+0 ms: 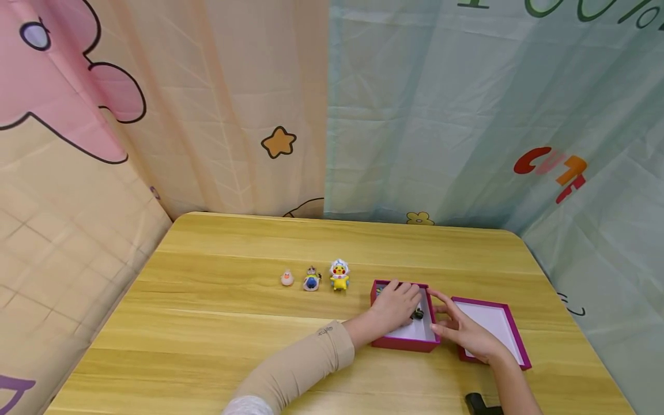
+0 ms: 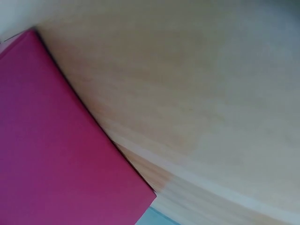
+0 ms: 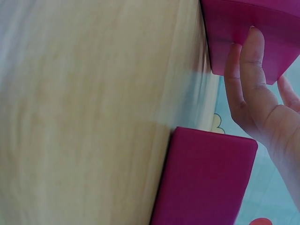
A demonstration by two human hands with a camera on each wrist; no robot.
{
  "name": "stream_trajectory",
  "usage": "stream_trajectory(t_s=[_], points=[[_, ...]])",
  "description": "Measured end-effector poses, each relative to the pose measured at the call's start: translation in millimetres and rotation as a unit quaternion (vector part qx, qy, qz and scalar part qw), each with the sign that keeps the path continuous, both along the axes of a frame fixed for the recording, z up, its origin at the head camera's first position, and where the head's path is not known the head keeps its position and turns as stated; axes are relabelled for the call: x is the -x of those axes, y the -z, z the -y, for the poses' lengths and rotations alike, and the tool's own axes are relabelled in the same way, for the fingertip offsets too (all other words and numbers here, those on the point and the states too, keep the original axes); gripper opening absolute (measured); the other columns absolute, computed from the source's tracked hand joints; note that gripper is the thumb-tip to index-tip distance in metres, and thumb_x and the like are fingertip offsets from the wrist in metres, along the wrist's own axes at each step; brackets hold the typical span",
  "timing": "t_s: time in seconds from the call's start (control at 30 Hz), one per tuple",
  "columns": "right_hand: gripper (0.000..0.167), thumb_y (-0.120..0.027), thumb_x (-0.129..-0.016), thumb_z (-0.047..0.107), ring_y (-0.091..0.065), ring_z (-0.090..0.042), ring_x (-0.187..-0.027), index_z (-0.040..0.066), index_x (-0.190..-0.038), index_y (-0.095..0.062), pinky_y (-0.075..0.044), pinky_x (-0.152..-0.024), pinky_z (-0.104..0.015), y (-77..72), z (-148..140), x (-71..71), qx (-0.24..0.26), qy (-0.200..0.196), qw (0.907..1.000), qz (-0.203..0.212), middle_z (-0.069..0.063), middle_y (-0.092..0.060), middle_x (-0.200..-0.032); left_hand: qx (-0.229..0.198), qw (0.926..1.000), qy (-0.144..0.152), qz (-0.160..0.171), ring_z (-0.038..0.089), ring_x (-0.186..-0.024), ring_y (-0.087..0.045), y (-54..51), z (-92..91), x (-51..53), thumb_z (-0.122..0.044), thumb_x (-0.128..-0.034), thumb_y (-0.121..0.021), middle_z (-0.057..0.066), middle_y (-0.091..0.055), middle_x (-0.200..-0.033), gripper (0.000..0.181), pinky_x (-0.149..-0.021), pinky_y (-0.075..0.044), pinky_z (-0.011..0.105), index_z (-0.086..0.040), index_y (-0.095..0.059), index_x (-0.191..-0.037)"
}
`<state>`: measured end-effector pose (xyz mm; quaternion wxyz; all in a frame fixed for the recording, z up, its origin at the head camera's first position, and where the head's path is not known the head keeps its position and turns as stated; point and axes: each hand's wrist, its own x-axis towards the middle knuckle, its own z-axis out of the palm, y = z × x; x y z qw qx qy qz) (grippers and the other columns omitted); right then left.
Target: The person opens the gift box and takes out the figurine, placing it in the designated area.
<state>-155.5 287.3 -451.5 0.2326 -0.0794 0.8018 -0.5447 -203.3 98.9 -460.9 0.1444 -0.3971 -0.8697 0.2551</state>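
Observation:
A magenta box point(image 1: 404, 344) with a white inside stands on the table, right of the middle. My left hand point(image 1: 396, 304) reaches down into it, fingertips hidden. Beside that hand, a small dark object point(image 1: 418, 314) shows in the box, its kind unclear. The left wrist view holds only the outer wall of the box point(image 2: 70, 140) and the tabletop, not the hand. With spread, nearly straight fingers, my right hand point(image 1: 469, 334) touches the right side of the box; in the right wrist view its fingertips point(image 3: 253, 42) rest against the magenta wall.
To the left of the box stand a small pale chick-like figurine point(image 1: 287, 278), a blue-and-yellow figurine point(image 1: 311, 279) and a yellow figurine with a white hood point(image 1: 339, 275). The box's lid point(image 1: 516, 334) lies inside-up at right. A black object point(image 1: 479, 404) sits at the near edge.

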Motion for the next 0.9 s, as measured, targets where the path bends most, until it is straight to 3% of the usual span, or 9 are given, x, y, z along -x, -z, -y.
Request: stream_trajectory(t_s=[0.13, 0.4, 0.9], points=[[0.073, -0.056, -0.09, 0.016, -0.028, -0.049, -0.123, 0.018, -0.146, -0.008, -0.04, -0.093, -0.049, 0.7, -0.2, -0.4, 0.006, -0.005, 1.0, -0.002, -0.029, -0.022, -0.138, -0.02, 0.9998, 0.005, 0.004, 0.005, -0.112, -0.04, -0.4, 0.8, -0.3, -0.067, -0.0833, -0.04, -0.011, -0.043, -0.126, 0.063, -0.087, -0.033, 0.023, -0.028, -0.041, -0.132], [0.072, -0.054, -0.091, 0.014, -0.029, -0.048, -0.122, 0.016, -0.146, -0.008, -0.041, -0.092, -0.048, 3.7, 0.1, -0.7, 0.013, -0.012, 0.9997, -0.014, -0.03, -0.022, -0.138, -0.087, 0.9953, 0.011, 0.043, 0.007, -0.106, -0.043, -4.6, 4.9, -0.3, -0.064, -0.0812, -0.049, -0.01, -0.046, -0.119, 0.059, -0.084, -0.036, 0.022, -0.027, -0.044, -0.127], [0.072, -0.056, -0.09, 0.016, -0.03, -0.047, -0.122, 0.018, -0.145, -0.009, -0.039, -0.093, -0.049, 2.4, 0.5, -0.8, -0.001, 0.003, 0.9999, -0.011, -0.028, -0.024, -0.137, -0.158, 0.9861, 0.014, 0.048, 0.009, -0.104, -0.044, -19.7, 22.4, 5.8, -0.059, -0.0817, -0.053, -0.009, -0.046, -0.117, 0.056, -0.086, -0.036, 0.025, -0.024, -0.045, -0.124]])
